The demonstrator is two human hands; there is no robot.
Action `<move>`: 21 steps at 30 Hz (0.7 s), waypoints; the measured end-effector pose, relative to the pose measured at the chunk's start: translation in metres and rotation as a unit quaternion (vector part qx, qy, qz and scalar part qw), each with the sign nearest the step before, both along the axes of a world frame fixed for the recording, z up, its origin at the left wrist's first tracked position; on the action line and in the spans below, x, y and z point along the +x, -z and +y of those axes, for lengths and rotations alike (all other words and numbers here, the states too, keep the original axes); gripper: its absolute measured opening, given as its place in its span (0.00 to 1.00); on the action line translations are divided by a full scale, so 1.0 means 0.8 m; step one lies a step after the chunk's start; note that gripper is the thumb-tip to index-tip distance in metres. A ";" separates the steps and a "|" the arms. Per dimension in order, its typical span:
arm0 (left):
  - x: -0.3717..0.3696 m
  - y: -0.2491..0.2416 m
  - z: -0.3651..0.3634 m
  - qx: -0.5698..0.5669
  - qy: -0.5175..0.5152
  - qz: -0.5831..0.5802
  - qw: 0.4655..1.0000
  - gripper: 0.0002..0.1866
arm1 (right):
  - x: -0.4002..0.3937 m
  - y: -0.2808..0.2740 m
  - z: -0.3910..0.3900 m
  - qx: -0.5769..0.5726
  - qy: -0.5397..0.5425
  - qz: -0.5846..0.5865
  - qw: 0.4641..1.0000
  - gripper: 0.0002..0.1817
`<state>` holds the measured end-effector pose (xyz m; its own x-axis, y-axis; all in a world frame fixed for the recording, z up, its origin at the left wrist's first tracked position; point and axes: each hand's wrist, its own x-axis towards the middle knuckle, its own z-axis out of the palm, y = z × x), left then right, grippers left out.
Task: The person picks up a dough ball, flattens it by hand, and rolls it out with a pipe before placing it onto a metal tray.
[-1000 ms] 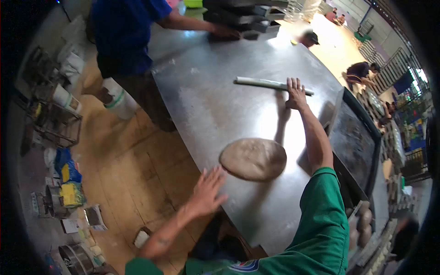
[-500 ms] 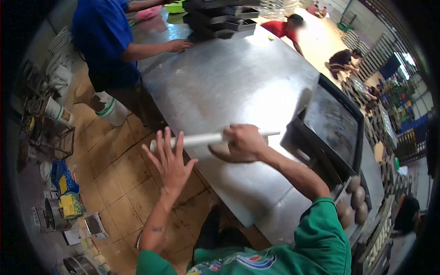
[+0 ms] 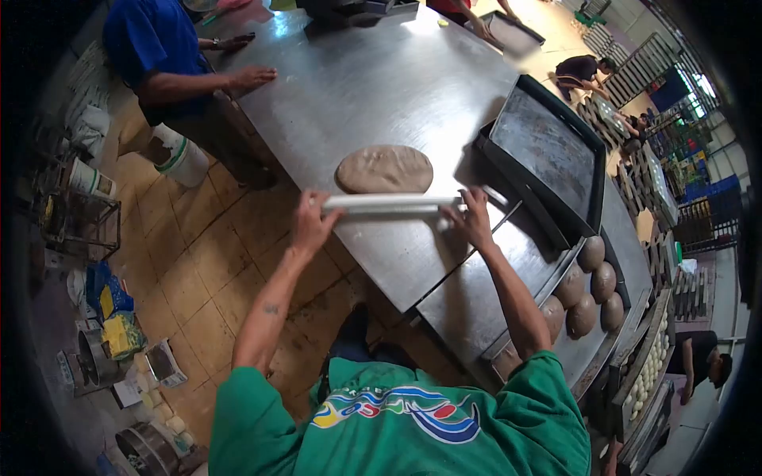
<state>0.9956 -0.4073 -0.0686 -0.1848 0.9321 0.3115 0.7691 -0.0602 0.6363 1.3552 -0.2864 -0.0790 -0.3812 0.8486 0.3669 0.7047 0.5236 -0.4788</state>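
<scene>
A white rolling pin [image 3: 393, 204] is held level between my two hands, slightly blurred by motion. My left hand [image 3: 314, 222] is closed around its left end, and my right hand [image 3: 475, 218] grips it near the right end. Just beyond the pin lies a flattened oval of brown dough [image 3: 385, 168] on the metal table [image 3: 361, 99]. The pin runs along the dough's near edge in this view.
Black baking trays [image 3: 548, 143] stand stacked to the right. Several round brown dough balls [image 3: 581, 316] sit nearer me on that side. A person in blue [image 3: 151, 47] stands at the table's left edge. Another person's hands hold a tray [image 3: 512, 33] at the far end.
My left hand has gone from spread fingers to a grip on the rolling pin. The pin has come nearer to me, and the dough now shows fully beyond it.
</scene>
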 end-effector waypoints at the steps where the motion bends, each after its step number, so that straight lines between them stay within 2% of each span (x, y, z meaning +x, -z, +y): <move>1: -0.011 -0.006 0.014 -0.010 -0.009 -0.032 0.999 0.22 | -0.014 -0.005 0.016 0.032 -0.011 0.007 0.999 0.29; 2: -0.022 0.006 0.024 -0.017 -0.011 -0.033 0.999 0.22 | -0.026 0.003 0.032 0.022 -0.002 -0.023 0.999 0.26; 4: -0.045 0.033 0.057 0.035 -0.059 0.221 0.973 0.24 | -0.054 0.011 0.060 0.012 0.003 -0.053 0.999 0.24; 6: -0.055 0.034 0.104 0.019 -0.078 0.235 0.969 0.24 | -0.087 0.002 0.091 0.050 0.061 -0.158 0.984 0.22; 10: -0.087 0.039 0.263 -0.006 -0.124 0.235 0.964 0.27 | -0.119 0.022 0.215 0.126 0.137 -0.187 0.964 0.24; 12: -0.102 0.048 0.334 0.000 -0.141 0.215 0.966 0.29 | -0.130 0.014 0.265 0.037 0.167 -0.170 0.970 0.26; 14: -0.107 0.051 0.371 0.008 -0.142 0.202 0.969 0.29 | -0.137 0.003 0.306 0.005 0.198 -0.164 0.966 0.27; 15: -0.104 0.050 0.368 0.017 -0.130 0.226 0.965 0.30 | -0.139 0.003 0.313 0.007 0.206 -0.158 0.966 0.27; 16: -0.101 0.046 0.368 0.030 -0.120 0.247 0.961 0.30 | -0.128 0.029 0.319 0.102 0.137 -0.212 0.962 0.28; 17: -0.091 0.041 0.328 -0.002 -0.078 0.239 0.968 0.30 | -0.126 0.038 0.291 0.115 0.156 -0.220 0.956 0.28; 18: -0.078 0.038 0.255 -0.038 -0.036 0.230 0.972 0.30 | -0.112 0.034 0.231 0.052 0.110 -0.277 0.953 0.24; 19: -0.066 0.038 0.178 -0.051 0.004 0.219 0.974 0.29 | -0.104 0.025 0.160 0.018 0.087 -0.242 0.966 0.21; 20: -0.059 0.032 0.117 -0.052 0.040 0.211 0.975 0.28 | -0.093 0.030 0.105 0.126 0.073 -0.131 0.981 0.22; 21: -0.054 0.027 0.081 -0.075 0.047 0.186 0.979 0.26 | -0.077 0.037 0.079 0.174 0.055 -0.094 0.979 0.24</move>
